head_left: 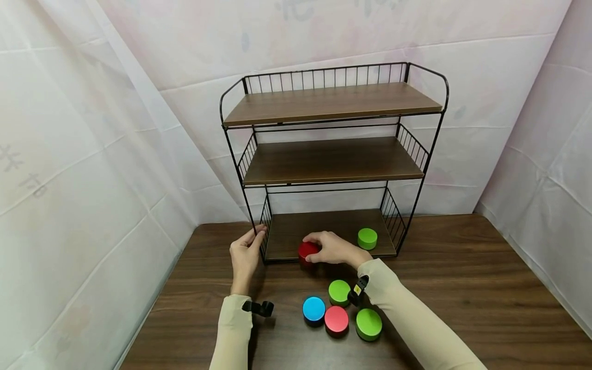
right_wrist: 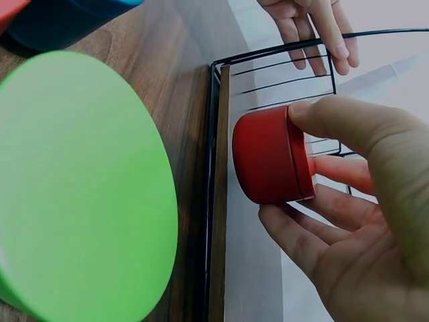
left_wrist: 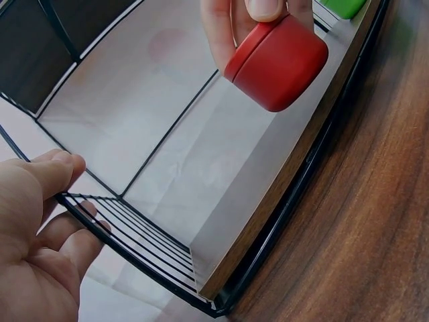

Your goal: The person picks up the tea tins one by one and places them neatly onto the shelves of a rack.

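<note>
My right hand [head_left: 332, 247] grips a round red tin [right_wrist: 268, 155] by its lid and side, thumb on one side and fingers on the other. In the head view the tin is at the front edge of the bottom shelf [head_left: 289, 231]; the left wrist view shows it tilted and apart from the board. With thumb and fingers, my left hand [head_left: 245, 254] holds the black wire frame [left_wrist: 144, 270] at the rack's lower left side. A green tin [head_left: 367, 238] sits on the right part of that bottom shelf.
On the table in front of the rack stand a blue tin [head_left: 314, 309], a pinkish-red tin [head_left: 336, 319] and two green tins, one nearer the rack [head_left: 339, 292] and one nearer me [head_left: 369, 324]. Above are the middle shelf [head_left: 333, 159] and top shelf [head_left: 333, 103]. White cloth [head_left: 115, 154] hangs behind.
</note>
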Demonstrator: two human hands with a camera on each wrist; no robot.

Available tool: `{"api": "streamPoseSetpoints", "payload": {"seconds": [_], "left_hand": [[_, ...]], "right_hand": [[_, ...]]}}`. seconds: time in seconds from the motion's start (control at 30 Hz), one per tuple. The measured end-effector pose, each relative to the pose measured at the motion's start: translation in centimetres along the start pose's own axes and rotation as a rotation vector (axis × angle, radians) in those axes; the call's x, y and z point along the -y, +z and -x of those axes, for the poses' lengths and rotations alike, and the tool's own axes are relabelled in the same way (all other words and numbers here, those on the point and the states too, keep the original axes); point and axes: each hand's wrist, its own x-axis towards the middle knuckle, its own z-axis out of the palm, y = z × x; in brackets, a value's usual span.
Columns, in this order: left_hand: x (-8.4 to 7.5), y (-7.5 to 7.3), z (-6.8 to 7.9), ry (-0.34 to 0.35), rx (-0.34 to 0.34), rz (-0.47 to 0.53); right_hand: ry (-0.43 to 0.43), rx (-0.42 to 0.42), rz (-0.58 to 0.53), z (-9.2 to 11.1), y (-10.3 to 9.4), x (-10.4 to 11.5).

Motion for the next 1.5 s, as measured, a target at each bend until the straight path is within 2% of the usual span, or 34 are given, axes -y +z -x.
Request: {"api": "streamPoseSetpoints", "payload": {"seconds": [0.33,0.73,1.0,1.5], "left_hand": [[0.1,0.0,-0.1,-0.012,0.007,0.006],[0.4,0.3,-0.1,-0.009,0.002,0.009],[0.1,0.1,-0.1,-0.025,-0.003,0.014],[0.3,0.1,-0.2,-0.012,0.002,0.023]], "right_hand": [[-0.013,-0.059,0.0,-0.6,-0.4,0.3],[-0.006,-0.077,-0.008,-1.4,-0.6,0.0],[-0.021,-0.071,-0.018,-2.3,-0.9,0.6],[0.032,-0.11,-0.034,-3.4,-0.7,0.9]]}}
